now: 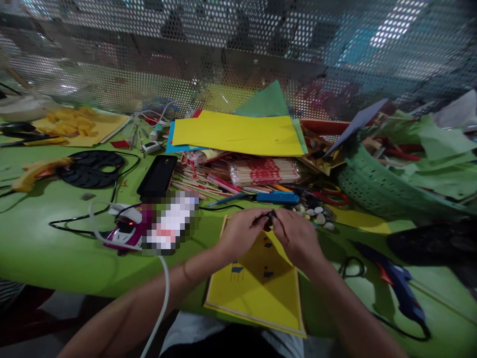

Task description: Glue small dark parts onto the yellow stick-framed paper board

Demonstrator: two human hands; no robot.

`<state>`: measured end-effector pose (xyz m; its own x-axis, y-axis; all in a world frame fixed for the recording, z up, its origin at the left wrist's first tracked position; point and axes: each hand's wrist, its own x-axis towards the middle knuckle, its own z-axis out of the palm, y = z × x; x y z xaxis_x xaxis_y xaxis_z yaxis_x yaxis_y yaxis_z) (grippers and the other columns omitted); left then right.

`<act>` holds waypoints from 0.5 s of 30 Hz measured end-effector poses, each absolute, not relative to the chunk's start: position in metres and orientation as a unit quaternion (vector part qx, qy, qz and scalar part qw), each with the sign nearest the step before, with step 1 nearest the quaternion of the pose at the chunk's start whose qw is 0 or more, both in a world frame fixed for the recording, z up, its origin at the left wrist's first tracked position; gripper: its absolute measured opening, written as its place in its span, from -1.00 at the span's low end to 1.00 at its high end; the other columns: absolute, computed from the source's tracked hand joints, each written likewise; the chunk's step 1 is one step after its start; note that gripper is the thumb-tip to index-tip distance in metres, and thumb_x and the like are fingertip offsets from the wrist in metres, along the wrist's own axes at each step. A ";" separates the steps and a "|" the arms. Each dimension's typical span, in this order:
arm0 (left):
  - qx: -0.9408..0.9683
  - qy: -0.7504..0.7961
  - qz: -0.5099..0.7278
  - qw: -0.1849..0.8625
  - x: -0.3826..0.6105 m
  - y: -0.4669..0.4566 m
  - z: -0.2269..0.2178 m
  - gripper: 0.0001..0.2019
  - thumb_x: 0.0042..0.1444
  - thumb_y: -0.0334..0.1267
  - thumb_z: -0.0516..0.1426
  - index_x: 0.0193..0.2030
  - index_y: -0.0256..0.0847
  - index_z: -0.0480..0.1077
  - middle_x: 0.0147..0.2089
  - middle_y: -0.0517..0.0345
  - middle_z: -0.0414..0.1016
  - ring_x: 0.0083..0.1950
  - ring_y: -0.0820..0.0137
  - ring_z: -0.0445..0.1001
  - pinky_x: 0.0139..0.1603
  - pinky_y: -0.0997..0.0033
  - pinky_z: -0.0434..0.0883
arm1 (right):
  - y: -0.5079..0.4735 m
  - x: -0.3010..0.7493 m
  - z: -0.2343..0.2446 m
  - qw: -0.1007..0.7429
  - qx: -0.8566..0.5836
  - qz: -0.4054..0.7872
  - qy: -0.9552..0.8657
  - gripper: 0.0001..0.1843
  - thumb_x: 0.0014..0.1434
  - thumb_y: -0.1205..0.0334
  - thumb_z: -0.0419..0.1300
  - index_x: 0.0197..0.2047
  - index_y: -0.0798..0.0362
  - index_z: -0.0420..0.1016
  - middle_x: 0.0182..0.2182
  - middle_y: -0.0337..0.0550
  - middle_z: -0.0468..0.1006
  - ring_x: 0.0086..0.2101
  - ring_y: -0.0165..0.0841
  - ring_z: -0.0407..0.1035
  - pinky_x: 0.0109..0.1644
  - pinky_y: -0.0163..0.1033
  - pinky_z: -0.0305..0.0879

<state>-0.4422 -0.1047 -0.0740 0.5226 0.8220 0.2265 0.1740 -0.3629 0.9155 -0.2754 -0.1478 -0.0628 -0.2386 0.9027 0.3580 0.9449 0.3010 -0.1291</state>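
Note:
Both of my hands meet above the far end of a yellow board (257,298) edged with thin wooden strips. My left hand (244,228) and my right hand (296,233) pinch a small dark piece (269,219) between their fingertips; its kind is too small and shaded to tell. Small dark blue figures with thin stick legs, one of them a chair-like shape (237,271), are on the board. Pebbles (318,218) lie just beyond my right hand. A blue-handled cutter (278,197) rests past my fingertips.
A blue glue gun (400,286) lies at right, a yellow glue gun (40,174) at left. A green basket (372,184) of paper scraps stands back right. Bundled sticks (264,171) lie under yellow paper (238,134). A purple power strip (128,228) and cables occupy the left.

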 end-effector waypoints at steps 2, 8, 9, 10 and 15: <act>0.743 0.334 0.360 0.454 -0.442 -0.105 -0.074 -0.70 0.24 -0.36 0.02 0.01 -0.21 0.50 -0.10 0.08 0.60 -0.12 0.36 0.53 -0.01 0.40 0.41 | -0.148 -0.276 -0.062 0.193 -0.586 -0.058 -0.785 -0.70 0.35 0.22 -0.12 -0.40 0.02 0.27 -0.50 -0.14 0.42 -0.46 -0.27 0.28 -0.34 -0.21 0.06; 0.693 0.326 0.369 0.527 -0.440 -0.107 -0.075 -0.69 0.24 -0.32 0.03 0.04 -0.21 0.49 -0.14 0.10 0.61 -0.21 0.40 0.53 -0.13 0.44 0.44 | -0.147 -0.275 -0.058 0.228 -0.578 0.015 -0.784 -0.69 0.36 0.22 -0.14 -0.42 0.00 0.23 -0.51 -0.16 0.40 -0.47 -0.29 0.27 -0.36 -0.22 0.07; 0.685 0.326 0.372 0.534 -0.439 -0.107 -0.076 -0.68 0.23 -0.33 0.03 0.05 -0.21 0.49 -0.14 0.09 0.61 -0.22 0.41 0.54 -0.14 0.45 0.45 | -0.147 -0.274 -0.057 0.231 -0.576 0.039 -0.783 -0.68 0.37 0.20 -0.15 -0.41 0.00 0.22 -0.50 -0.15 0.41 -0.46 -0.30 0.28 -0.35 -0.23 0.09; 0.683 0.330 0.375 0.533 -0.439 -0.108 -0.076 -0.68 0.22 -0.34 0.03 0.04 -0.21 0.50 -0.13 0.09 0.61 -0.21 0.41 0.54 -0.14 0.45 0.45 | -0.147 -0.274 -0.056 0.232 -0.575 0.061 -0.782 -0.68 0.38 0.18 -0.16 -0.40 0.00 0.22 -0.48 -0.15 0.41 -0.44 -0.29 0.28 -0.34 -0.23 0.10; 0.728 0.348 0.399 0.436 -0.439 -0.112 -0.077 -0.69 0.15 -0.41 0.07 -0.01 -0.20 0.52 -0.07 0.08 0.61 -0.10 0.37 0.54 0.00 0.39 0.42 | -0.146 -0.276 -0.054 0.223 -0.581 0.086 -0.778 -0.66 0.39 0.13 -0.14 -0.38 0.02 0.26 -0.46 -0.13 0.44 -0.41 -0.28 0.32 -0.33 -0.24 0.13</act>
<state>-0.4391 -0.1116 -0.0770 0.4391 0.8548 0.2765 0.1593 -0.3770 0.9124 -0.2757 -0.1457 -0.0537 -0.2252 0.9425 0.2470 0.8656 0.3099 -0.3933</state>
